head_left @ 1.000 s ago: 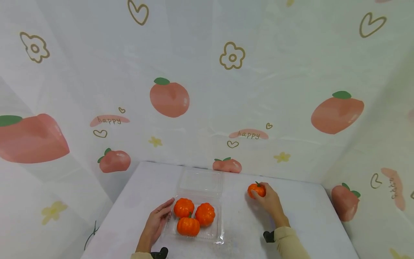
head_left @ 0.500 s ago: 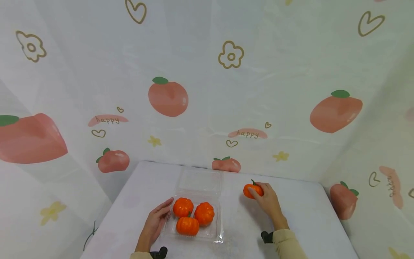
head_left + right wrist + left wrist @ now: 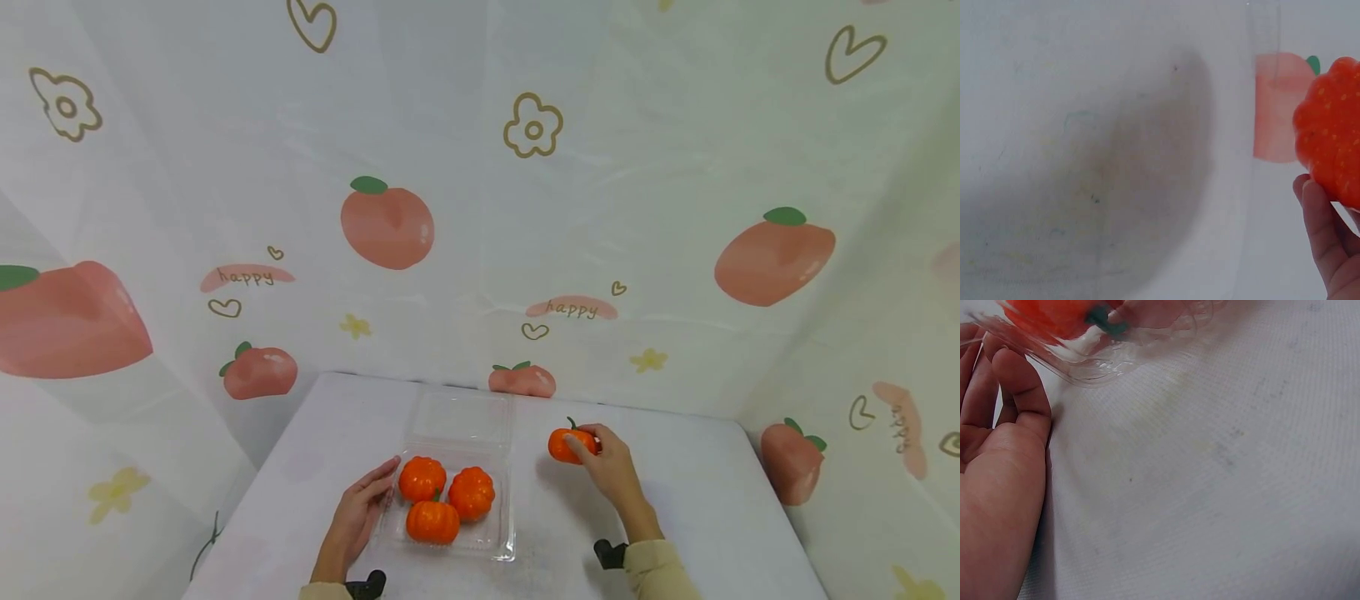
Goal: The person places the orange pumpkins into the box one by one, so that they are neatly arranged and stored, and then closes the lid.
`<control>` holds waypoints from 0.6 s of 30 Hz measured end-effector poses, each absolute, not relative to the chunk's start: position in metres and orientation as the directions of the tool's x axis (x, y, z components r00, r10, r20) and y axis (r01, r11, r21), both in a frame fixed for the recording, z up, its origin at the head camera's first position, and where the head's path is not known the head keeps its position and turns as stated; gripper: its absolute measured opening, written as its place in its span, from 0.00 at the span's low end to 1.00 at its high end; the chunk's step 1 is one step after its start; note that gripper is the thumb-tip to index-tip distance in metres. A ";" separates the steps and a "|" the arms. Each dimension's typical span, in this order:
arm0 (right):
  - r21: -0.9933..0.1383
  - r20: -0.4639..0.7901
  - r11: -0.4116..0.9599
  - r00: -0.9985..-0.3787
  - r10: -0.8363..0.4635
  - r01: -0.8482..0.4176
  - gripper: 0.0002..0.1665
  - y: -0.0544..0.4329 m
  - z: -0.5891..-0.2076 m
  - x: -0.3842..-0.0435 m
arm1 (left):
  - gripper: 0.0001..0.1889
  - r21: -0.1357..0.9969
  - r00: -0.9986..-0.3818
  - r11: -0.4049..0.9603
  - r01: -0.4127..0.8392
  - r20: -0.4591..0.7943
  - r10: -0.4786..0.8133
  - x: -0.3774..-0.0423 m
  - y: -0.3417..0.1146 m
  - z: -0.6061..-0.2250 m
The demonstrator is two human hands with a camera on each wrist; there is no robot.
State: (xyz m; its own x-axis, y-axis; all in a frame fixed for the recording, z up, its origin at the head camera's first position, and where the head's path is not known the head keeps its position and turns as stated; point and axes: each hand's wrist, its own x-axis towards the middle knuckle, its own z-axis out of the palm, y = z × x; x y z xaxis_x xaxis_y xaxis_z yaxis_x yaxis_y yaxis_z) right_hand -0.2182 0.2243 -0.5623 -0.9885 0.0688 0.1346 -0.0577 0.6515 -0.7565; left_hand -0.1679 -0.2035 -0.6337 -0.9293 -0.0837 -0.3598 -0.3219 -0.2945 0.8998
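Observation:
In the head view my right hand [image 3: 615, 471] grips a small orange pumpkin [image 3: 567, 446] by its side, above the table, its green stem up. Its ribbed underside faces the right wrist view, where the pumpkin [image 3: 1335, 134] fills the right edge. Left of it lies a clear plastic clamshell box [image 3: 491, 546], its lid [image 3: 462, 417] folded back. Inside are a pumpkin [image 3: 422, 479] at the back left, a pumpkin [image 3: 472, 493] on the right and a pumpkin [image 3: 432, 522] in front. My left hand [image 3: 358, 515] rests against the box's left side, fingers extended along it.
A white-covered table [image 3: 675, 483] carries the box. Behind it and at both sides hangs a white cloth [image 3: 465, 167] printed with fruit, hearts and flowers. A dark cord [image 3: 206, 542] shows beside the table's left edge.
My right hand has lifted the pumpkin slightly off the table and carried it left, toward the box. The left hand and the box have stayed in place; the head view has shifted slightly.

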 end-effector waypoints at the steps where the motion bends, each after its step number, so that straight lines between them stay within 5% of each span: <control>1: -0.757 0.139 0.650 -0.988 0.065 -0.064 0.29 0.223 -0.561 -0.217 | 0.28 0.899 -0.929 -0.298 -0.322 -0.360 -0.084 -0.168 -0.204 -0.634; 18: -0.778 0.097 0.623 -0.995 -0.005 -0.079 0.30 0.193 -0.544 -0.196 | 0.28 0.897 -0.927 -0.297 -0.328 -0.366 -0.080 -0.169 -0.204 -0.634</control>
